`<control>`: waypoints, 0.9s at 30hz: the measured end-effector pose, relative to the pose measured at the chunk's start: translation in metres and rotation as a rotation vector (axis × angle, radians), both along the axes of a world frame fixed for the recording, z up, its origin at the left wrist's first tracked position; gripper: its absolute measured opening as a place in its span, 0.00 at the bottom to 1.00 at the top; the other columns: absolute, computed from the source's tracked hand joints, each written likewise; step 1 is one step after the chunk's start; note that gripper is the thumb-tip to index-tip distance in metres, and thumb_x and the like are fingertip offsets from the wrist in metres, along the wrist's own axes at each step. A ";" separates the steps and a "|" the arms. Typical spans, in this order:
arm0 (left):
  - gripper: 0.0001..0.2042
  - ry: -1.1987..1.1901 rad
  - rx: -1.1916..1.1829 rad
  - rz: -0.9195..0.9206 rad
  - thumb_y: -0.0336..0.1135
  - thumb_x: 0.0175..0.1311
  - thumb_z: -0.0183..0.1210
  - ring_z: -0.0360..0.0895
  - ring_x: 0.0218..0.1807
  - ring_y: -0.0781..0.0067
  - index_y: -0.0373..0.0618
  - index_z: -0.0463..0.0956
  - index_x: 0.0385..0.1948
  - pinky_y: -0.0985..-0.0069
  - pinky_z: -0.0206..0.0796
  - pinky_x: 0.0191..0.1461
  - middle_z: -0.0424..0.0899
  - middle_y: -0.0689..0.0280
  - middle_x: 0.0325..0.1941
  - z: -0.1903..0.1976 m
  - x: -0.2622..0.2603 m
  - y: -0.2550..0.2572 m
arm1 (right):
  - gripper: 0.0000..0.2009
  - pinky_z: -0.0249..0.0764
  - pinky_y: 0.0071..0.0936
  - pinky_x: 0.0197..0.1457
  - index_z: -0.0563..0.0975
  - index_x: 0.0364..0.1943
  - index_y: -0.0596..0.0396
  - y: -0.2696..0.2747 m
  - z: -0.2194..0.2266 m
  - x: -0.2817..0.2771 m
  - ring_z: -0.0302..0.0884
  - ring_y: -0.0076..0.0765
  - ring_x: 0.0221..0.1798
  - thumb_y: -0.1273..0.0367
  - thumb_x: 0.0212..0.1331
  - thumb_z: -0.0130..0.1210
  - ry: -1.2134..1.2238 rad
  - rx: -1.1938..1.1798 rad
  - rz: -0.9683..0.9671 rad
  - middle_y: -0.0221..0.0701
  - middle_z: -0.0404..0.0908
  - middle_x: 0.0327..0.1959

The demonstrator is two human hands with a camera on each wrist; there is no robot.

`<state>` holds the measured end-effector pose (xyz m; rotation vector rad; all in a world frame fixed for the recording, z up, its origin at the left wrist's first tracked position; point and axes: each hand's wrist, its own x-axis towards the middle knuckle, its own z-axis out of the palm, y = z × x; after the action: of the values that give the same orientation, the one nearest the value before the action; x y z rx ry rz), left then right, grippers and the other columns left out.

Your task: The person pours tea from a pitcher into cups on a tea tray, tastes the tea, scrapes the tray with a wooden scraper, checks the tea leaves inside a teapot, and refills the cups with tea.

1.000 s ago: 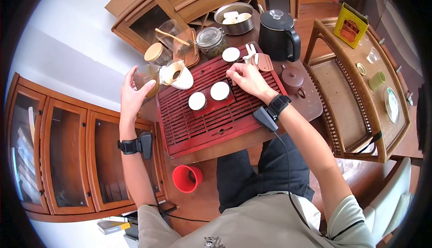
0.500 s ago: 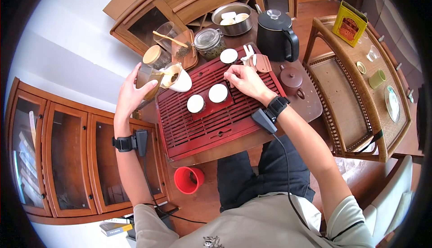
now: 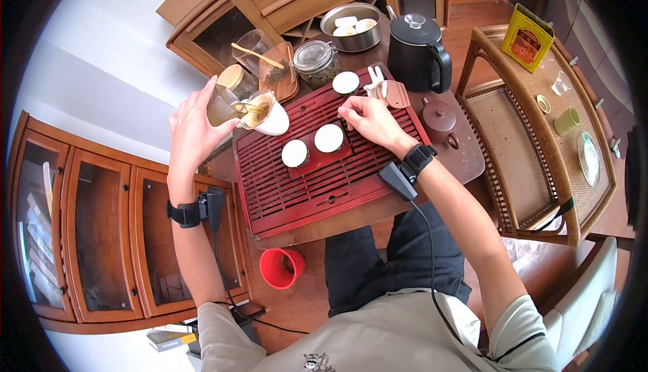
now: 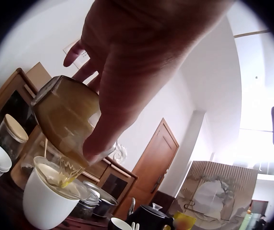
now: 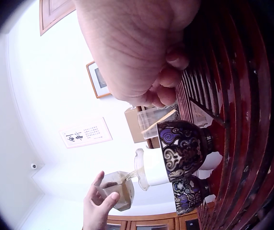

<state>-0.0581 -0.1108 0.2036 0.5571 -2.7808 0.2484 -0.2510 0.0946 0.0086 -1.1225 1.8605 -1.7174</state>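
Observation:
My left hand grips a faceted glass pitcher of amber liquid, thumb on one side and fingers on the other. The pitcher is tilted, and a stream runs from its lip into a strainer on a white cup. My right hand rests with curled fingers on the red slatted tray, right of the two front cups; nothing shows in it. Those cups, white inside and dark patterned outside, stand on a small red base. A third cup stands behind.
Behind the tray are a lidded jar, a steel pot and a black kettle. A brown teapot stands at the right, beside a rattan cart. A red bin is on the floor.
My left hand has tipped the pitcher further over the strainer and shifted slightly left; liquid now streams from it. My right hand has stayed nearly still.

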 end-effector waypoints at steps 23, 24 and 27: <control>0.43 0.274 0.127 -0.137 0.31 0.48 0.71 0.72 0.60 0.60 0.50 0.58 0.70 0.58 0.64 0.63 0.72 0.56 0.60 -0.013 0.012 -0.022 | 0.14 0.70 0.25 0.33 0.78 0.31 0.62 0.004 0.006 0.001 0.73 0.22 0.26 0.63 0.66 0.52 0.014 0.055 -0.003 0.28 0.77 0.21; 0.43 0.271 0.129 -0.137 0.31 0.48 0.71 0.72 0.60 0.60 0.50 0.58 0.70 0.58 0.64 0.63 0.72 0.56 0.60 -0.020 0.016 -0.030 | 0.16 0.71 0.29 0.32 0.78 0.30 0.62 0.003 0.004 0.001 0.75 0.26 0.24 0.61 0.65 0.52 0.030 0.028 -0.019 0.31 0.79 0.20; 0.45 0.740 0.599 -0.048 0.33 0.54 0.70 0.73 0.56 0.61 0.41 0.48 0.71 0.68 0.69 0.57 0.70 0.50 0.58 -0.039 0.030 -0.040 | 0.16 0.71 0.30 0.33 0.79 0.31 0.62 0.002 0.002 0.000 0.76 0.27 0.25 0.62 0.66 0.51 0.026 0.029 -0.009 0.32 0.79 0.20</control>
<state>-0.0285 -0.1508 0.1647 0.5583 -2.0934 -0.6872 -0.2514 0.0964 0.0103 -1.1323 1.9025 -1.6833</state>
